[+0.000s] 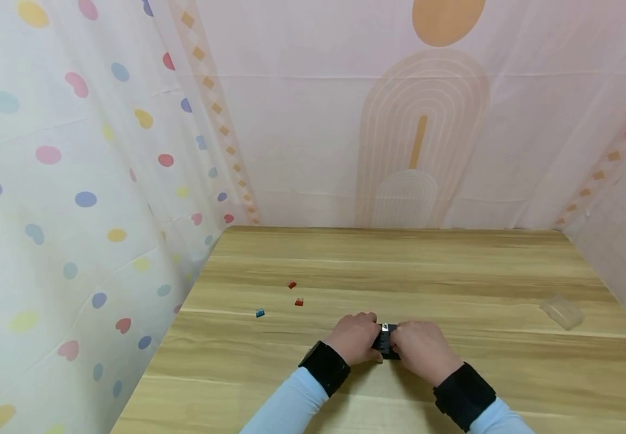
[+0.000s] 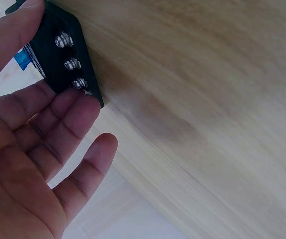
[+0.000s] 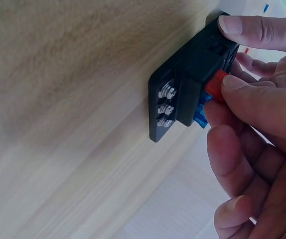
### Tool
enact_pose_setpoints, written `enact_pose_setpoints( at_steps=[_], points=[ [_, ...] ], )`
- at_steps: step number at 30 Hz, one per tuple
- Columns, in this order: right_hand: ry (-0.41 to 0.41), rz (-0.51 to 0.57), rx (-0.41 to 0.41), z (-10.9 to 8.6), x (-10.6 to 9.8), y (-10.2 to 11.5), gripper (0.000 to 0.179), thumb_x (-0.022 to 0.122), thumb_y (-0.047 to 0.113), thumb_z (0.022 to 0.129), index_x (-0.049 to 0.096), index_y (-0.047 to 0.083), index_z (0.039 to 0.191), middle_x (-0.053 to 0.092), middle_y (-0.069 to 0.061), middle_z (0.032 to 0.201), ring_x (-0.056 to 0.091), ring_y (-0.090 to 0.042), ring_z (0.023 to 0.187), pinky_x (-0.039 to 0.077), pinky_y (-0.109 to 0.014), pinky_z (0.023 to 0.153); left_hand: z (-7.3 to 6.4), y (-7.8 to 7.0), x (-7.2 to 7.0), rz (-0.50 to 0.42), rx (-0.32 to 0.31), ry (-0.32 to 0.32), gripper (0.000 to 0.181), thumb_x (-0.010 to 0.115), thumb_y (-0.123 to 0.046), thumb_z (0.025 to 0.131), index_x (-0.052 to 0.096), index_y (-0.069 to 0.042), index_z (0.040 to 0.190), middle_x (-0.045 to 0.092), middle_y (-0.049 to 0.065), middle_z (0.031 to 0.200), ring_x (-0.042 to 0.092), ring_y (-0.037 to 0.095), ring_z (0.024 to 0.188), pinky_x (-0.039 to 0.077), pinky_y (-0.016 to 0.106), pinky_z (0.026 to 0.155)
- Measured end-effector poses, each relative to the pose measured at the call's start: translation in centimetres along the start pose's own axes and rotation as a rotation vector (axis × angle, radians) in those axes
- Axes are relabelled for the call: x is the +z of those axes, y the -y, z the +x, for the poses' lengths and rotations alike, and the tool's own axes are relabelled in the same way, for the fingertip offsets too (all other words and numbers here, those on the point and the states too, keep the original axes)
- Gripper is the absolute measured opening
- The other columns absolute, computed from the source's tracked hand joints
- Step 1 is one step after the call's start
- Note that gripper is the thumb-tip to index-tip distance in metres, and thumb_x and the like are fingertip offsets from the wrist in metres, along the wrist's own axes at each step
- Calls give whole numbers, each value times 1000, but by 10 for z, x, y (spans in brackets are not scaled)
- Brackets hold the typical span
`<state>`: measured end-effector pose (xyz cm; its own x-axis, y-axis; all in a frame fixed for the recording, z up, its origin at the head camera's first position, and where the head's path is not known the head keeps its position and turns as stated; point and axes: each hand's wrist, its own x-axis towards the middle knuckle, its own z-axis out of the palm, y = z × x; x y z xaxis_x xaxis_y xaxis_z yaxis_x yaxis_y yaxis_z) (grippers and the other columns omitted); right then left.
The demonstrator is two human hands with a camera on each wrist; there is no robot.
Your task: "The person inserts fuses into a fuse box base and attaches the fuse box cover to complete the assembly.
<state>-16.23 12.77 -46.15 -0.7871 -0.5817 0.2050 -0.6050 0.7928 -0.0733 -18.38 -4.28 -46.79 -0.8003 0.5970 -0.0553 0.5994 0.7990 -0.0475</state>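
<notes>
Gripping the block (image 3: 195,74) by its edges with curled left fingers (image 2: 78,118), likely to steady it; pinching the red fuse (image 3: 214,85) in right fingers (image 3: 262,105), probably for control.

Black block (image 2: 49,52) cropped by left-wrist view's top edge. Red piece (image 3: 214,85) partly hidden behind right grip (image 1: 423,348).

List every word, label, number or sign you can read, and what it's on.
No text can be read in any view.
White patch with a dark mark on the black block: too small to read.
Red piece in the right hand: no readable marking.
Curtain: printed shapes only.
</notes>
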Motion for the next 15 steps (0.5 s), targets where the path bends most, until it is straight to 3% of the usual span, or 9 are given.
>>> enact_pose_setpoints(
  at_steps=[15],
  points=[
    [8, 15, 5, 2, 3, -1, 26, 81, 8, 77, 64, 18, 61, 54, 7, 62, 47, -8, 54, 42, -29, 49, 1, 1, 3, -11, 1, 1, 45, 84, -50, 74, 73, -13, 99, 58, -4, 88, 55, 10, 77, 48, 29, 65]
  ],
)
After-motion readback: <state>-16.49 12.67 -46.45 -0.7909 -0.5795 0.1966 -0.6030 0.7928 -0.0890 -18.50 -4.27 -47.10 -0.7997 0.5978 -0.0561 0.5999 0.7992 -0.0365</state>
